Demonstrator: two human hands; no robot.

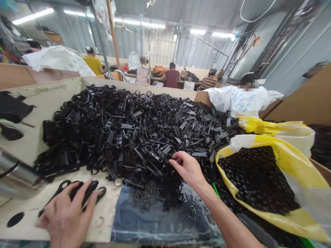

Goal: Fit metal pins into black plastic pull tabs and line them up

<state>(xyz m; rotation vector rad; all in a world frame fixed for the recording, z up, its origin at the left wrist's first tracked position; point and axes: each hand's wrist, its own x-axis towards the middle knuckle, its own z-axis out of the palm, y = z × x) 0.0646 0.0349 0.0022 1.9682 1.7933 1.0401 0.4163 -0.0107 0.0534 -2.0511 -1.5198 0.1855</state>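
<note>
My left hand (68,212) lies over a row of black ring-ended plastic handles (89,193) on the pale board, its fingers spread between and across them. The rounded ends stick out beyond my fingertips. Above the front of the heap of black plastic parts (144,131), my right hand (187,167) is closed in a pinch. A small dark piece seems to be at its fingertips, too small and hidden to name. Under my right wrist lie silver pins (192,196), and left of them small screws (147,194), on a blue cloth (160,224).
On the right stands a yellow and white sack (227,179) full of small round black pieces. A steel cylinder (18,175) is at the left edge. White boards (64,88) wall in the heap. Several people sit farther back, near a white sack (235,100).
</note>
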